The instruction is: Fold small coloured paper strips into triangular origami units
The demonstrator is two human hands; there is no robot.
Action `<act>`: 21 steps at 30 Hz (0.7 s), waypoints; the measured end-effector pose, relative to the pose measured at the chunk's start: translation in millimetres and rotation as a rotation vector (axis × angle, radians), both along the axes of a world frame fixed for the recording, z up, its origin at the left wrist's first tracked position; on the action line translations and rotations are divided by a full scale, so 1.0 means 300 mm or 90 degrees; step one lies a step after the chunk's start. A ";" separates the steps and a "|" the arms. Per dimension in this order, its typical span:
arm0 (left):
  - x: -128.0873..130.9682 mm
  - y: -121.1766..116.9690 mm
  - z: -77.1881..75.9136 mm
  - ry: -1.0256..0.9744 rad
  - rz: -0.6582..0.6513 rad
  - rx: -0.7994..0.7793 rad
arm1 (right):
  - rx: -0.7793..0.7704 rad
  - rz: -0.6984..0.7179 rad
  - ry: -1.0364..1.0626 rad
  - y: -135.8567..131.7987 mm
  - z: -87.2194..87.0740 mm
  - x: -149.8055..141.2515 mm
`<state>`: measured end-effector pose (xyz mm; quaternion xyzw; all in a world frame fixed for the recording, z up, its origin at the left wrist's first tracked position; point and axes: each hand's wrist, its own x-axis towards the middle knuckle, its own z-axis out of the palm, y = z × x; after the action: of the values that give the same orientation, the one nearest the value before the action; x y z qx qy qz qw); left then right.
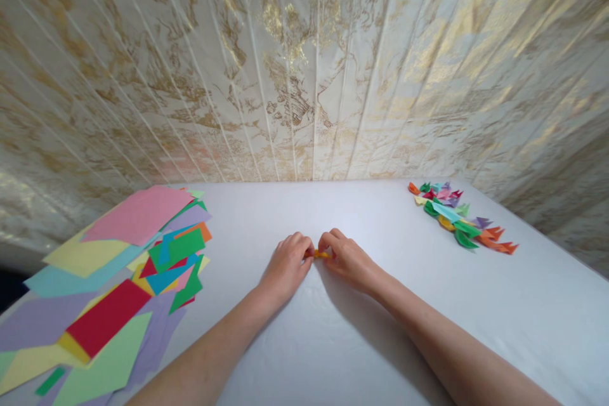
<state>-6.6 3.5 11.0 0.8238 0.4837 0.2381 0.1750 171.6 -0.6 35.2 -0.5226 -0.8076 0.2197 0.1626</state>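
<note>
A small piece of yellow-orange folded paper (321, 254) lies between my two hands, close above the white table. My left hand (290, 260) pinches its left end, with the fingertips curled round it. At the other end my right hand (349, 260) is closed on the paper between thumb and fingers. Most of the paper is covered by my fingers, so its full shape is hidden.
Sheets and cut pieces of coloured paper (137, 216) are spread over the left side of the white table (295, 342). Several small folded paper figures (464, 228) are grouped at the right. A gold-patterned curtain (304, 76) hangs behind the table's far edge.
</note>
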 end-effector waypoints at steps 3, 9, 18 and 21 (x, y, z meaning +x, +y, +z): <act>0.000 -0.004 0.002 -0.013 -0.007 0.006 | 0.021 0.010 -0.039 -0.004 0.000 -0.006; 0.006 -0.008 0.011 -0.050 -0.011 0.021 | 0.058 -0.013 -0.047 0.000 -0.008 -0.019; 0.016 -0.005 0.008 -0.219 0.101 -0.160 | -0.073 -0.072 0.170 0.020 -0.027 -0.002; 0.012 -0.011 0.006 -0.108 0.117 -0.105 | -0.048 -0.096 0.117 0.018 -0.041 -0.007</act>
<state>-2.9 0.2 12.8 0.7358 0.5583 0.2816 0.2600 169.6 4.7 22.9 -0.5650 -0.7391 0.2842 0.2319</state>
